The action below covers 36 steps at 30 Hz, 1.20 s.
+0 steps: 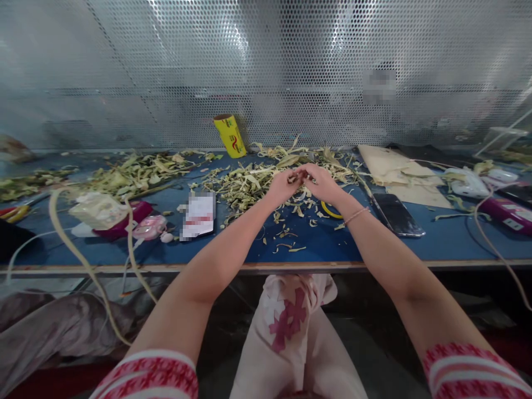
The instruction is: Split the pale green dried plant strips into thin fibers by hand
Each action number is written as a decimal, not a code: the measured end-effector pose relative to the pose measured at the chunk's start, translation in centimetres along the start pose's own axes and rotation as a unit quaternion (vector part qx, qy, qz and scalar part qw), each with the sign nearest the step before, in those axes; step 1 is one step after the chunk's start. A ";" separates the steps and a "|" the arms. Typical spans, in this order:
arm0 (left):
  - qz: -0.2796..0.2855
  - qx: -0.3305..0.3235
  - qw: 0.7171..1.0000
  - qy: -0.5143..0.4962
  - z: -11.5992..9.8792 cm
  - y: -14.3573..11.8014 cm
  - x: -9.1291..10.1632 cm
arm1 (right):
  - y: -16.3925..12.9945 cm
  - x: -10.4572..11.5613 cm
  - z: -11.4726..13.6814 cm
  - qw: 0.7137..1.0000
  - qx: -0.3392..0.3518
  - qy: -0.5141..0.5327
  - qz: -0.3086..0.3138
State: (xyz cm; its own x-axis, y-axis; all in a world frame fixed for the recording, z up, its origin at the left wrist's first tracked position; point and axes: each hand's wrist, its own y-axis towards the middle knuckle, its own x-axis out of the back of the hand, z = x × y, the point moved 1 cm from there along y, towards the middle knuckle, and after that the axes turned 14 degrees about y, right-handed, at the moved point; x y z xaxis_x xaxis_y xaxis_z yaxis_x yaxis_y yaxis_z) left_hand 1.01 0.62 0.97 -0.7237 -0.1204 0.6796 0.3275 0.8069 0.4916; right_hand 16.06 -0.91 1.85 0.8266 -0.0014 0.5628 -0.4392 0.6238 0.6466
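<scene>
My left hand [283, 186] and my right hand [322, 183] meet over the middle of the blue table [316, 244]. Together their fingertips pinch a small pale-green plant piece [300, 177]. What exactly it is stays too small to tell. Under and behind the hands lies a heap of dry pale-green husks and strips [245, 183]. Small cut scraps [291, 230] are scattered on the table below my wrists. A thin bracelet sits on my right wrist.
A yellow roll [230, 135] leans against the perforated metal back wall. A black phone [398, 214], cardboard [390, 166], a white card [199, 215], pink items [141, 221], a plastic bag [96, 209] and white cables [75, 249] lie around. More husks [133, 172] cover the left.
</scene>
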 end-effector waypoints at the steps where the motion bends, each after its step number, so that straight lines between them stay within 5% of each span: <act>1: -0.002 -0.012 1.000 -0.002 0.0 0.0 0.1 | -0.1 0.0 0.1 1.000 0.000 0.004 0.005; 8: 0.008 0.020 0.997 -0.079 0.5 0.2 -0.2 | 0.5 -0.1 -0.6 0.993 -0.077 0.057 -0.069; 13: 0.023 0.129 0.972 -0.197 0.8 0.4 -0.4 | -0.4 3.2 1.7 0.972 -0.181 -0.136 -0.065; 17: 0.040 0.153 0.954 -0.253 0.4 0.3 -0.1 | -6.8 9.6 3.2 0.866 -0.399 -0.300 -0.037; 20: 0.039 0.129 0.952 -0.276 0.1 0.1 0.0 | -13.1 13.3 2.2 0.755 -0.562 -0.336 0.034; 21: 0.041 0.119 0.951 -0.284 0.0 0.0 0.1 | -14.7 13.9 1.7 0.737 -0.583 -0.338 0.053; 24: 0.053 0.098 0.950 -0.291 -0.2 -0.1 0.1 | -17.1 14.1 0.8 0.745 -0.555 -0.365 0.059; 36: 0.073 0.108 0.951 -0.279 0.0 0.0 -0.1 | -15.7 11.1 2.8 0.734 -0.551 -0.398 -0.023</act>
State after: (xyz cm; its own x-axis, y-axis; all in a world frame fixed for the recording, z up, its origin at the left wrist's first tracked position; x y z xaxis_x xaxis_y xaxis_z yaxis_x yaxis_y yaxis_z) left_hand 1.11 0.65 0.93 -0.9094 0.2797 0.3078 0.3607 0.8988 0.2490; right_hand 31.14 -12.87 -0.60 0.1722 -0.2250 0.9590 0.4955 0.8612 0.1131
